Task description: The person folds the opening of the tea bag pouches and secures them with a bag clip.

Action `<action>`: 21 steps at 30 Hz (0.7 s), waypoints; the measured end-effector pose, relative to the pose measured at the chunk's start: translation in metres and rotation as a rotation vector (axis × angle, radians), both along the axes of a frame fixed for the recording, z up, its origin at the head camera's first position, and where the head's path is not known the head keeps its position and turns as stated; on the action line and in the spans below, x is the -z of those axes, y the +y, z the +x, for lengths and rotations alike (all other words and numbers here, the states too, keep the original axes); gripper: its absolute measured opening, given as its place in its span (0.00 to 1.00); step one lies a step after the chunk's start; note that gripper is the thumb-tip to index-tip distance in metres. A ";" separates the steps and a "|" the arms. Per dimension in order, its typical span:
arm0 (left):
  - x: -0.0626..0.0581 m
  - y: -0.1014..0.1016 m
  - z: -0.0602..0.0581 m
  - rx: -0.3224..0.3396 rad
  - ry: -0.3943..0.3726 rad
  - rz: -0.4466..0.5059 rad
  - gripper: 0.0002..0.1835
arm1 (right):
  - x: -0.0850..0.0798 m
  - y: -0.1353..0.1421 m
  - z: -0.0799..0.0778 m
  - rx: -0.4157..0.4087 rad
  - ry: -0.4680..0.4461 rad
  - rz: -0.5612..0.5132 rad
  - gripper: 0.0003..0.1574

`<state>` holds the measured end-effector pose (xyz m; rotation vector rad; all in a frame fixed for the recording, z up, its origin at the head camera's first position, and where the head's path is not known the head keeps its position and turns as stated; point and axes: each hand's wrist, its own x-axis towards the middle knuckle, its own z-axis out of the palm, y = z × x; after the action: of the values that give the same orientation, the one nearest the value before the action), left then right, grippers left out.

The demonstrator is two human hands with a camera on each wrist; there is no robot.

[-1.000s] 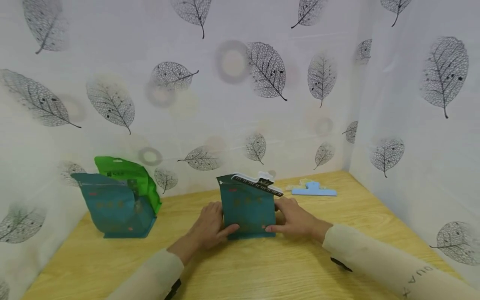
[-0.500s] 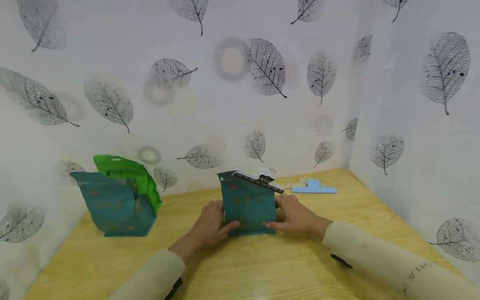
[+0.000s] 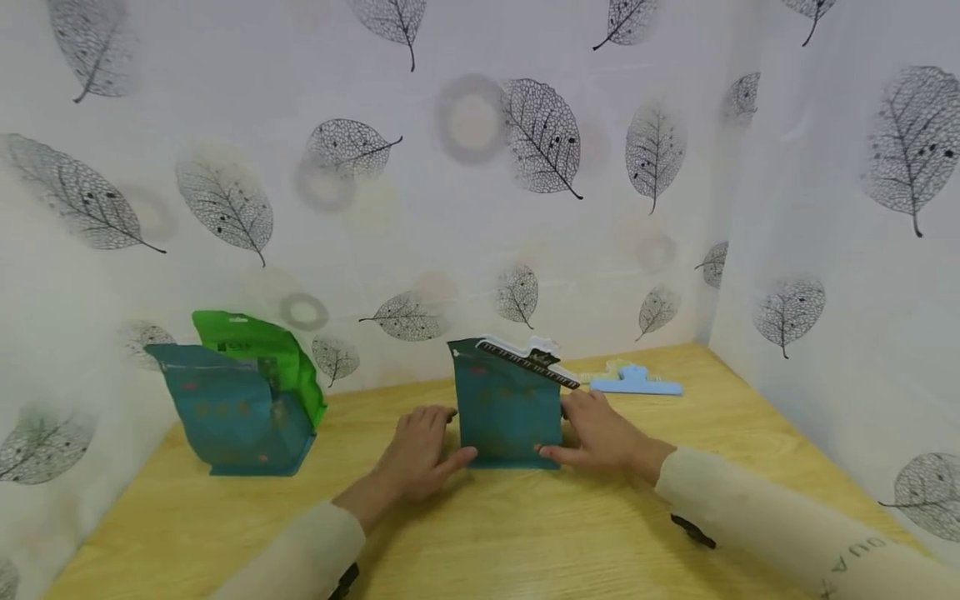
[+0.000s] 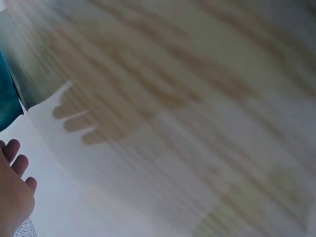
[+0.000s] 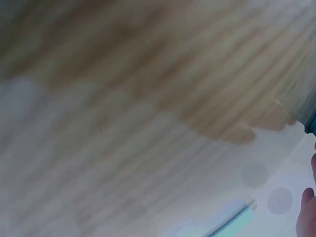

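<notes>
A teal stand-up pouch (image 3: 510, 417) stands upright on the table in the head view. A white and black sealing clip (image 3: 528, 360) sits slantwise across its top right corner. My right hand (image 3: 603, 433) holds the pouch's right edge, thumb on the front and fingertips behind. My left hand (image 3: 416, 454) is at the left side, fingers loosely extended just off the edge, thumb tip at the lower left corner. In the left wrist view a gap shows between the left hand (image 4: 15, 192) and the pouch (image 4: 7, 98). The right wrist view catches only part of the right hand (image 5: 308, 212).
At the left of the wooden table (image 3: 480, 542) stands another teal pouch (image 3: 225, 417), with a bright green pouch (image 3: 300, 367) behind it. A blue clip (image 3: 636, 383) lies at the back right, a clear clip (image 3: 617, 367) partly behind it. Leaf-patterned curtains enclose the back and sides.
My left fingers have come away from the pouch's left edge, leaving a small gap. My right hand stays at the right edge. The head view has shifted slightly.
</notes>
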<state>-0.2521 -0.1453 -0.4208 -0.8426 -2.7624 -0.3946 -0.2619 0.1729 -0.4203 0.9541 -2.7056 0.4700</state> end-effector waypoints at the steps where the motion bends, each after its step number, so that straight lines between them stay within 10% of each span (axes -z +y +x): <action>1: 0.001 -0.001 0.001 -0.003 -0.001 -0.007 0.36 | 0.001 0.001 0.001 0.013 -0.008 0.009 0.38; 11: 0.004 -0.016 0.004 -0.029 0.040 0.034 0.33 | -0.001 0.007 -0.004 0.110 -0.079 0.015 0.39; 21: -0.003 -0.031 -0.003 -0.041 0.244 0.066 0.31 | -0.011 0.010 -0.024 0.223 -0.064 0.010 0.44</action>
<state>-0.2551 -0.1758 -0.4177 -0.7621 -2.5234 -0.3486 -0.2860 0.1827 -0.4094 0.6390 -2.8294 0.4490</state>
